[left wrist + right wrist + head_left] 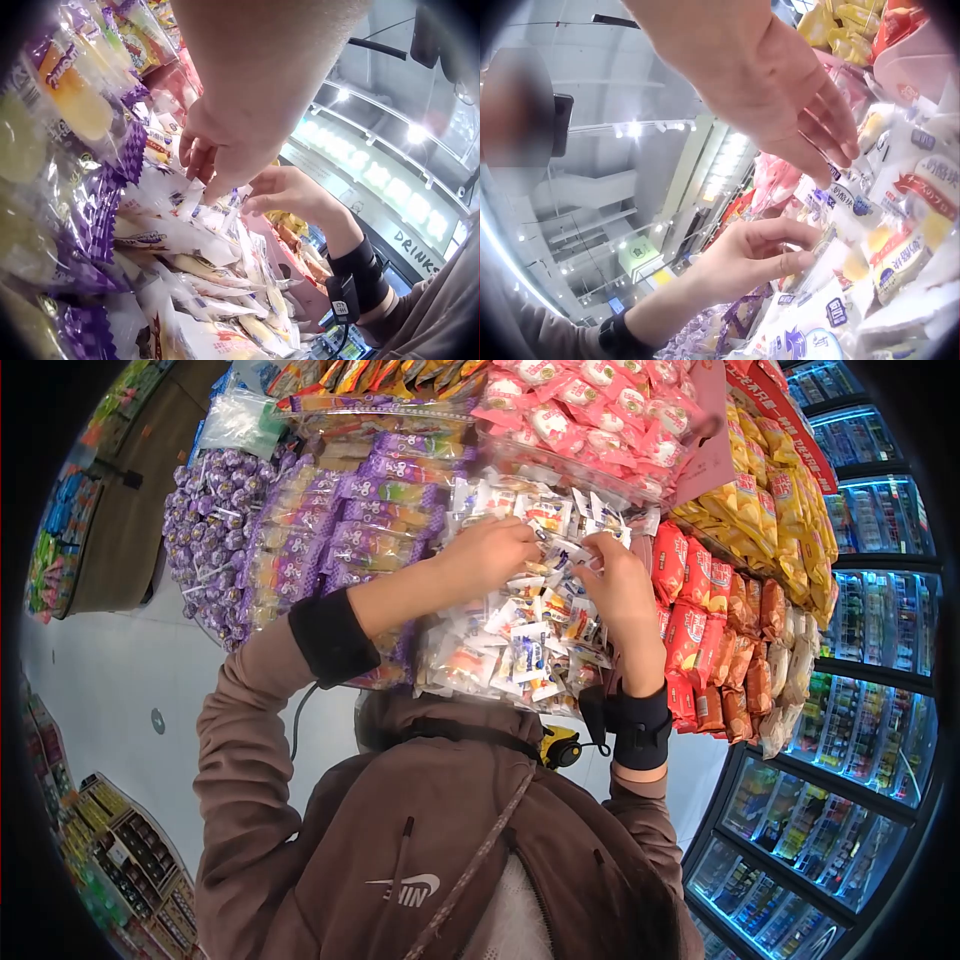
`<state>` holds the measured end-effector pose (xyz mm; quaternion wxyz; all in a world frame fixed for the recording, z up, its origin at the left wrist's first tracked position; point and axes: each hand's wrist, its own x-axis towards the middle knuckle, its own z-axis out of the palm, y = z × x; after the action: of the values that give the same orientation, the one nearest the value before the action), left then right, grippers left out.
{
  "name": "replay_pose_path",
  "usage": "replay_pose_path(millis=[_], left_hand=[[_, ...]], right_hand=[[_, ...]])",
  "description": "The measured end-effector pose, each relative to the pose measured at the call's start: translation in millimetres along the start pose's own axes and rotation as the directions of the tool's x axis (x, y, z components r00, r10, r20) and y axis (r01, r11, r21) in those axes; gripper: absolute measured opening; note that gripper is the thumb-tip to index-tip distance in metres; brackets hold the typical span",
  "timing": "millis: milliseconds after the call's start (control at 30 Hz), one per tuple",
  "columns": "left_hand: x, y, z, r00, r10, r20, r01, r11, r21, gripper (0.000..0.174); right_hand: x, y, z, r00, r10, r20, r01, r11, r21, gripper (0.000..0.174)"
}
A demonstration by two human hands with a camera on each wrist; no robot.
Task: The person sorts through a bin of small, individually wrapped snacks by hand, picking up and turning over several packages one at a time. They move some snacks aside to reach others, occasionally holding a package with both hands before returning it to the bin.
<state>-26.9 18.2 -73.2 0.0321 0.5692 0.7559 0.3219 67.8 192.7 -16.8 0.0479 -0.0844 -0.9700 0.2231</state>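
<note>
A bin of small white-wrapped cheese-block candies (525,650) lies in front of me, with both hands over its far half. My left hand (495,555) reaches in from the left, its fingers loosely bent and the fingertips among the packets. In the right wrist view a gap shows between that hand's thumb and index finger. My right hand (622,595) comes in from the right, thumb apart from the fingers. Its fingertips are right at a white packet (851,202) with blue print.
Purple-edged jelly packs (385,525) and purple lollipops (215,530) border the bin on the left. Beyond it are pink-wrapped sweets (590,410). Red packets (685,630) and yellow packets (780,490) are to the right, with lit drink coolers (870,620) farther out.
</note>
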Motion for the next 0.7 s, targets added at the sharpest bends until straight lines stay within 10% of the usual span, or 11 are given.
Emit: replay_pose_path(millis=[567, 700], left_hand=[[-2.9, 1.7, -0.9, 0.999, -0.005, -0.046, 0.003, 0.998, -0.057, 0.013], [-2.3, 0.6, 0.4, 0.996, -0.084, -0.004, 0.083, 0.991, -0.107, 0.013]], right_hand=[[-1.5, -19.7, 3.0, 0.990, 0.134, 0.052, -0.132, 0.991, -0.032, 0.016], [4.9, -12.7, -8.7, 0.987, -0.155, -0.038, 0.143, 0.965, -0.220, 0.012]])
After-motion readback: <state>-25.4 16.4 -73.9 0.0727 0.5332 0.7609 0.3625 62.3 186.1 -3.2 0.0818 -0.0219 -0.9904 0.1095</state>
